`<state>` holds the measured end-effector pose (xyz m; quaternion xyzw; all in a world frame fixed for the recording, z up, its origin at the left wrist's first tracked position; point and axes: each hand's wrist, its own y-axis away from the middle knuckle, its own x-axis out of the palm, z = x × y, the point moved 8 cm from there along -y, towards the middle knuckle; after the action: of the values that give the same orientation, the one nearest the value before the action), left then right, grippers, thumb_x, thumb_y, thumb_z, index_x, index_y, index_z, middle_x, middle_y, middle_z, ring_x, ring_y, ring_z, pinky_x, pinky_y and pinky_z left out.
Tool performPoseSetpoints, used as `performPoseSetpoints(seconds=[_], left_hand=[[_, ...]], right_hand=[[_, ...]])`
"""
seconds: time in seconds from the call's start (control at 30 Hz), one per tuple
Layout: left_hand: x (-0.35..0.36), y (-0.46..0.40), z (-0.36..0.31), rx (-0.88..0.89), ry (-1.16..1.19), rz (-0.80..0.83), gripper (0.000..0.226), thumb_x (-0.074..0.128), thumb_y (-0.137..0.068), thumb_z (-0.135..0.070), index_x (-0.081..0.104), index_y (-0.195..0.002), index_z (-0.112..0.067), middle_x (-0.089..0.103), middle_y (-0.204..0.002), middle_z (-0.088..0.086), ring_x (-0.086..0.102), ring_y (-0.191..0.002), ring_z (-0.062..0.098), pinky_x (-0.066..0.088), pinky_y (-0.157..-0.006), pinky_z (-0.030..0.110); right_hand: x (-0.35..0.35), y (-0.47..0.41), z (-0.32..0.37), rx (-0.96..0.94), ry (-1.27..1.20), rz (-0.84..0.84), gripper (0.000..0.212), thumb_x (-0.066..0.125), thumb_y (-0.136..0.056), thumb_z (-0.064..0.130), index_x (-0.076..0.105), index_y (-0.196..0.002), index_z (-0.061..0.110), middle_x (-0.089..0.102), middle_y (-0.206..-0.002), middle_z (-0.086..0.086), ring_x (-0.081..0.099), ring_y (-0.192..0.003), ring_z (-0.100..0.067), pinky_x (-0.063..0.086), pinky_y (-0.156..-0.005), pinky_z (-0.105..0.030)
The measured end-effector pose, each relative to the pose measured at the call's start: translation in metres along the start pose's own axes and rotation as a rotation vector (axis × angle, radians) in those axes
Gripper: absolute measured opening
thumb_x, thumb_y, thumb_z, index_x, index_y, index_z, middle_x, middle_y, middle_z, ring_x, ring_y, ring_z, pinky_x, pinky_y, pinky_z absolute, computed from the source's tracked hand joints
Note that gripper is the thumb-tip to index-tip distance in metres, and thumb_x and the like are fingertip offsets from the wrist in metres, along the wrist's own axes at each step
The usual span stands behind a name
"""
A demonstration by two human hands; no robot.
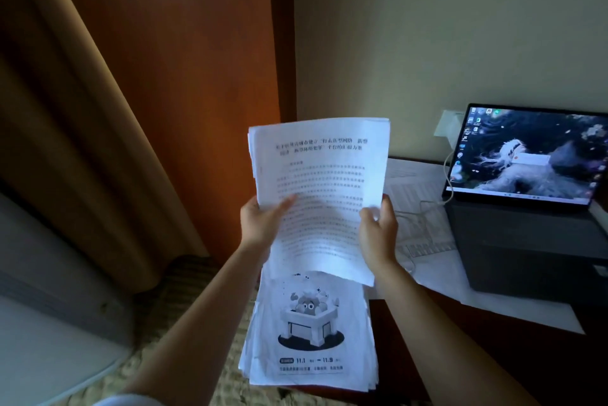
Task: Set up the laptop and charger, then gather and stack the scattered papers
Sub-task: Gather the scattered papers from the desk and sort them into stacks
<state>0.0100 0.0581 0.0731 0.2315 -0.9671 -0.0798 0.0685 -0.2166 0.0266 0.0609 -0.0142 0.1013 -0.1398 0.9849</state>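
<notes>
White printed sheets (pixel 320 195) pinched at both edges by left hand (pixel 260 224) and right hand (pixel 378 228); loose grip could drop them beside stack (pixel 312 340).

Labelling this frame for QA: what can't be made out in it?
Head view only:
- Laptop: right side cut off by the frame edge.
- Charger cable: its far end runs behind the screen, so the plug is hidden.
- Held sheets: body text blurred, and they cover the top of the paper stack.

Dim room; laptop screen (pixel 529 155) glows; corners dark; wide-angle bending at edges
</notes>
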Motion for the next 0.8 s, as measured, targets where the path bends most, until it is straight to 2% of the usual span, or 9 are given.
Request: performPoseSetpoints(seconds=[0.1, 0.2, 0.23, 0.33, 0.5, 0.6, 0.73, 0.8], left_hand=[[-0.020, -0.004, 0.011, -0.068, -0.135, -0.097, 0.025, 0.077, -0.078, -0.019, 0.061, -0.096, -0.013, 0.068, -0.085, 0.000, 0.068, -0.073, 0.016, 0.056, -0.057, 0.029], [-0.039, 0.001, 0.061, -0.209, -0.314, -0.121, 0.008, 0.065, -0.083, -0.013, 0.060, -0.088, -0.010, 0.064, -0.083, 0.007, 0.065, -0.077, 0.026, 0.058, -0.068, 0.038], [-0.045, 0.006, 0.079, -0.244, -0.353, -0.133, 0.001, 0.060, -0.083, -0.009, 0.060, -0.084, -0.010, 0.062, -0.079, 0.008, 0.064, -0.074, 0.027, 0.056, -0.068, 0.038], [-0.059, 0.012, 0.119, -0.276, -0.455, -0.177, 0.019, 0.049, -0.079, 0.000, 0.065, -0.080, -0.009, 0.063, -0.074, 0.007, 0.061, -0.068, 0.027, 0.053, -0.062, 0.034], [-0.051, 0.008, 0.140, -0.256, -0.571, -0.155, 0.046, 0.038, -0.075, 0.006, 0.069, -0.102, -0.015, 0.068, -0.089, 0.004, 0.065, -0.081, 0.025, 0.057, -0.068, 0.033], [-0.047, 0.004, 0.140, -0.226, -0.664, -0.147, 0.049, 0.039, -0.076, 0.005, 0.065, -0.112, -0.015, 0.065, -0.100, 0.003, 0.059, -0.090, 0.023, 0.052, -0.078, 0.032], [-0.052, 0.001, 0.146, -0.198, -0.942, -0.157, 0.053, 0.045, -0.075, -0.004, 0.061, -0.121, -0.025, 0.054, -0.121, 0.008, 0.044, -0.111, 0.030, 0.040, -0.095, 0.036], [-0.053, -0.001, 0.154, -0.217, -0.879, -0.140, 0.054, 0.044, -0.075, -0.004, 0.060, -0.122, -0.025, 0.054, -0.121, 0.009, 0.046, -0.111, 0.031, 0.043, -0.096, 0.037]], right_hand=[[0.001, -0.002, -0.004, 0.067, 0.138, 0.049, 0.024, 0.046, -0.082, 0.013, 0.049, -0.104, 0.021, 0.058, -0.084, -0.001, 0.055, -0.073, -0.025, 0.043, -0.065, -0.036], [0.007, 0.021, -0.043, 0.244, 0.294, 0.143, 0.021, 0.046, -0.084, 0.010, 0.050, -0.103, 0.018, 0.054, -0.078, 0.003, 0.057, -0.080, -0.026, 0.043, -0.067, -0.033], [0.009, 0.032, -0.059, 0.307, 0.324, 0.162, 0.019, 0.047, -0.084, 0.010, 0.051, -0.102, 0.016, 0.056, -0.080, 0.003, 0.059, -0.083, -0.027, 0.043, -0.068, -0.032], [0.012, 0.055, -0.099, 0.432, 0.346, 0.193, 0.024, 0.050, -0.084, 0.010, 0.053, -0.108, 0.012, 0.065, -0.105, -0.008, 0.061, -0.096, -0.030, 0.045, -0.075, -0.032], [0.012, 0.062, -0.116, 0.442, 0.440, 0.204, 0.038, 0.044, -0.082, 0.001, 0.048, -0.119, 0.008, 0.062, -0.117, -0.013, 0.058, -0.106, -0.034, 0.041, -0.079, -0.030], [0.011, 0.060, -0.121, 0.416, 0.542, 0.187, 0.043, 0.047, -0.080, 0.001, 0.049, -0.122, 0.007, 0.061, -0.118, -0.015, 0.055, -0.111, -0.036, 0.044, -0.086, -0.034], [0.006, 0.055, -0.129, 0.361, 0.822, 0.174, 0.042, 0.054, -0.078, 0.011, 0.054, -0.120, 0.007, 0.053, -0.120, -0.017, 0.048, -0.113, -0.037, 0.039, -0.097, -0.038], [0.008, 0.053, -0.134, 0.361, 0.809, 0.196, 0.045, 0.054, -0.078, 0.011, 0.052, -0.123, 0.008, 0.052, -0.123, -0.016, 0.047, -0.114, -0.038, 0.037, -0.097, -0.038]])
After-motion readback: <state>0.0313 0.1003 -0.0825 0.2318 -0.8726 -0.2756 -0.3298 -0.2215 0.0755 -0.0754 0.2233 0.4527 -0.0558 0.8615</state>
